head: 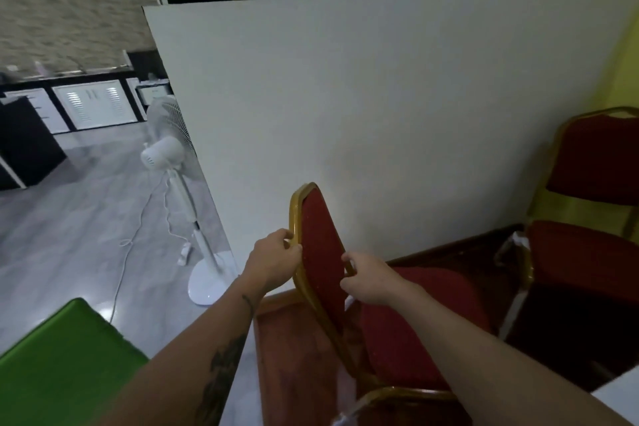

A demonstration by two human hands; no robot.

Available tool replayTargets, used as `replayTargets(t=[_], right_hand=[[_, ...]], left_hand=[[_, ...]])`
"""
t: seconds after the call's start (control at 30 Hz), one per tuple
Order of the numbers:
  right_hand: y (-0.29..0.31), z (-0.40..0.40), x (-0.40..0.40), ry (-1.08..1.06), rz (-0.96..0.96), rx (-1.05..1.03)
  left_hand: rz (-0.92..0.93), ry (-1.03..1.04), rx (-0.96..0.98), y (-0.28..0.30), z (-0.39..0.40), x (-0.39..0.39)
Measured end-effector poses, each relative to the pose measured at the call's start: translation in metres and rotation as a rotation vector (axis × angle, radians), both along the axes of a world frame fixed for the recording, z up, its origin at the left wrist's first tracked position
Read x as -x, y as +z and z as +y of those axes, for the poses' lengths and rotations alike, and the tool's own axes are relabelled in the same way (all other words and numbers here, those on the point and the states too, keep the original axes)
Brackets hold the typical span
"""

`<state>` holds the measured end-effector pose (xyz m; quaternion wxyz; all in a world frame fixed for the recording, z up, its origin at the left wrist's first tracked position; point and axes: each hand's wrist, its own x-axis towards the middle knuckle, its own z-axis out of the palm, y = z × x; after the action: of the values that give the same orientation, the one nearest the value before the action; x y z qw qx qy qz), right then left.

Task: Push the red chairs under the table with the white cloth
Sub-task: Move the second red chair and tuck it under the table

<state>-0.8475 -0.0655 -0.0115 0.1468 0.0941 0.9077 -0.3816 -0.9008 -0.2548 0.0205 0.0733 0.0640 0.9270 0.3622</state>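
A long table under a white cloth [380,107] fills the middle of the head view. A red chair [320,239] with a gold frame stands at its near edge, seat pointing right along the table. My left hand [273,261] grips the left side of the backrest frame. My right hand [368,282] grips the right side of the same backrest. A second red chair [594,162] with a gold frame stands at the right end of the table, facing it. The gold top of another chair back [397,396] shows at the bottom edge.
A white pedestal fan [173,152] with a trailing cord stands on the grey floor left of the table. A green surface [65,363] sits at the bottom left. Dark cabinets [93,100] line the far left wall. A red-brown carpet [290,367] lies under the chair.
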Motion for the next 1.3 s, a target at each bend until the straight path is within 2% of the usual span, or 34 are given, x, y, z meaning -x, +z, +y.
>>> replayTargets(t=[0.27,0.57,0.67,0.8,1.07,1.3], right_hand=[[-0.019,-0.042,0.096,0.057,-0.099,-0.089],[-0.037,-0.073,0.163,-0.008,-0.199,-0.209],[-0.038,-0.083,0.177,-0.069,-0.236,-0.249],[-0.041,-0.085,0.189,-0.200,-0.239,-0.194],[-0.035,-0.065,0.192,-0.407,-0.259,-0.008],[-0.039,-0.037,0.179,-0.531,-0.279,0.011]], left_hand=[[-0.095,0.021,-0.054,-0.018,0.006,0.114],[-0.268,-0.195,-0.003,-0.037,0.031,0.222],[-0.384,-0.237,-0.004,-0.040,0.036,0.250],[-0.539,-0.239,-0.110,-0.056,0.047,0.269],[-0.555,-0.334,-0.183,-0.071,0.091,0.292],[-0.579,-0.479,-0.209,-0.079,0.132,0.286]])
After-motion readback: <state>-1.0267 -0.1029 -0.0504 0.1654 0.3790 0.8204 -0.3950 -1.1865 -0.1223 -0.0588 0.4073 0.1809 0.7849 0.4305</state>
